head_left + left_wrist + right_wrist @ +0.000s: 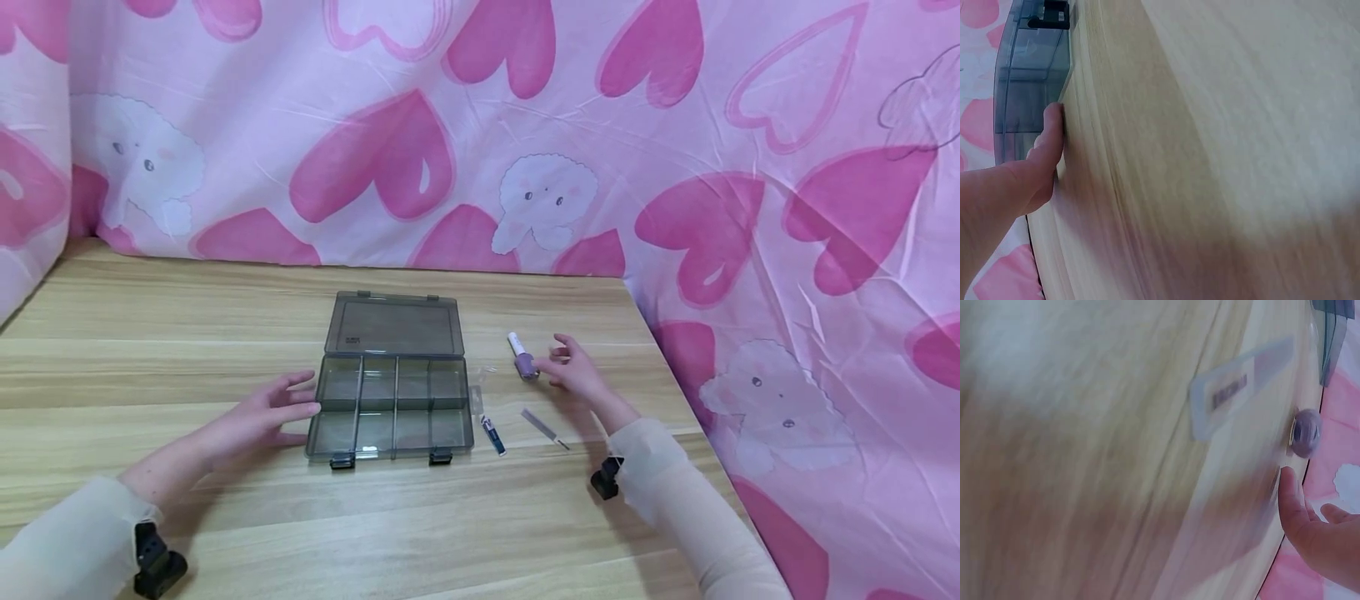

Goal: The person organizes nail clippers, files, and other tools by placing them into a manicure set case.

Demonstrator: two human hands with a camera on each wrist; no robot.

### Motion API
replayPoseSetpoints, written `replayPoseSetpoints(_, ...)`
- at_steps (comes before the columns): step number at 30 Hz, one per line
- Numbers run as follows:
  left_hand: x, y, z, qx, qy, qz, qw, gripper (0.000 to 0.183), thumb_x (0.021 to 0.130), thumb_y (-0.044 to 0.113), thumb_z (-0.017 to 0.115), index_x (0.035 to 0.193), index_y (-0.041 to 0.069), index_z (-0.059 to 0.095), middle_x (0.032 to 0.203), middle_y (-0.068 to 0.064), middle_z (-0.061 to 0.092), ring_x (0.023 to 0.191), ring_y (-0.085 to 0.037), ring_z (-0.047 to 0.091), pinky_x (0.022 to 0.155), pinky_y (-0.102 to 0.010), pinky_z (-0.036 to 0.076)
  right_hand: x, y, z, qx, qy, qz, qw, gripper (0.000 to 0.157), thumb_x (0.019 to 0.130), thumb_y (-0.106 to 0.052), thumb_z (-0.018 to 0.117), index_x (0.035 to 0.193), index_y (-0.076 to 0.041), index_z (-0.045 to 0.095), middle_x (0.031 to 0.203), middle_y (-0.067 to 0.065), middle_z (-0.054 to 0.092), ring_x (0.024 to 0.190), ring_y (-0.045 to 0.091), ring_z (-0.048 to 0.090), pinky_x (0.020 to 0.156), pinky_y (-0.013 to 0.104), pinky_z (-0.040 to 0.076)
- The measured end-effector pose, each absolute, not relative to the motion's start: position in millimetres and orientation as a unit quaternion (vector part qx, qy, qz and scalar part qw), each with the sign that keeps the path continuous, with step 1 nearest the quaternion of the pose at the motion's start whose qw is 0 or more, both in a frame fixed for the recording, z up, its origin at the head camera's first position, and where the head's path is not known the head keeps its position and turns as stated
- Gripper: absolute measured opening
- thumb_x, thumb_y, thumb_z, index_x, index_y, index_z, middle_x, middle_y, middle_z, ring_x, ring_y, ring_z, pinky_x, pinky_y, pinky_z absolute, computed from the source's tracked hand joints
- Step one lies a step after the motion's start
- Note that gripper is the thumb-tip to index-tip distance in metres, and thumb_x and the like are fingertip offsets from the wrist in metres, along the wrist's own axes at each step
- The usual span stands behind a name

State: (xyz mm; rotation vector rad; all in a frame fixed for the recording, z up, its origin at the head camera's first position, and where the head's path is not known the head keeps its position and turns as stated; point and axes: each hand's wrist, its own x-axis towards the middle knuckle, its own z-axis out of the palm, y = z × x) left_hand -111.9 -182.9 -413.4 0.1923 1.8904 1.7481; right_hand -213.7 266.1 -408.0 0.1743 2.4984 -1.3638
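A smoky-grey clear plastic compartment box [394,446] lies on the table with its lid [397,325] folded back. My left hand [264,417] is at its left side, fingers fairly straight, fingertips right at the wall; the box [1029,81] also shows in the left wrist view. Just left of my right hand [577,375] lies a purple nail polish bottle [524,365] with a white cap. The right fingers are loosely bent and hold nothing. In the right wrist view, a small gap separates the fingertips from the bottle [1306,434].
Right of the box lie a small dark-blue item [492,436] and a slim flat grey strip [540,425]. A small clear piece [476,400] sits against the box's right wall. Pink heart-print cloth [547,208] hangs along the table's back and right edges.
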Motion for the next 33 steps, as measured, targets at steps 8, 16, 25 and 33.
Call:
replayPoseSetpoints(8,-113.3,-179.0,-418.0,0.071,0.718,0.633,0.281,0.084,0.087,0.010,0.059,0.147,-0.005,0.002,0.145,-0.040,0.015,0.128,-0.049,0.036,0.094,-0.041,0.053,-217.3,243.9,-409.4,0.033,0.894,-0.419,0.153,0.081,0.082,-0.019,0.071,0.146,-0.003,0.025,0.134,0.025,0.043,0.114,0.035,0.051,0.081,0.030,0.055)
replayPoseSetpoints(16,-113.2,-178.3,-416.7,0.075,0.714,0.637,0.283,0.086,0.084,0.003,0.060,0.146,-0.008,0.001,0.144,-0.043,0.014,0.125,-0.048,0.041,0.093,-0.038,0.054,-222.6,235.6,-409.6,0.039,0.914,-0.379,0.139,0.048,0.079,-0.007,0.070,0.123,0.003,0.055,0.114,0.021,0.061,0.093,0.023,0.058,0.073,0.025,0.054)
replayPoseSetpoints(25,-112.4,-177.5,-414.8,0.077,0.714,0.634,0.285,0.085,0.085,0.005,0.060,0.146,-0.007,0.002,0.145,-0.042,0.013,0.129,-0.050,0.035,0.094,-0.038,0.053,-225.9,243.0,-402.0,0.065,0.842,-0.489,0.217,0.045,0.087,-0.003,0.057,0.130,0.007,0.049,0.121,0.026,0.059,0.079,0.009,0.062,0.078,0.024,0.058)
replayPoseSetpoints(33,-110.5,-178.2,-413.6,0.081,0.715,0.632,0.287,0.084,0.086,0.004,0.058,0.146,-0.008,0.001,0.144,-0.043,0.013,0.128,-0.051,0.035,0.094,-0.040,0.053,-222.8,246.9,-396.2,0.046,0.786,-0.564,0.248,0.046,0.089,0.000,0.051,0.133,0.012,0.042,0.087,0.003,0.067,0.075,0.006,0.063,0.074,0.020,0.057)
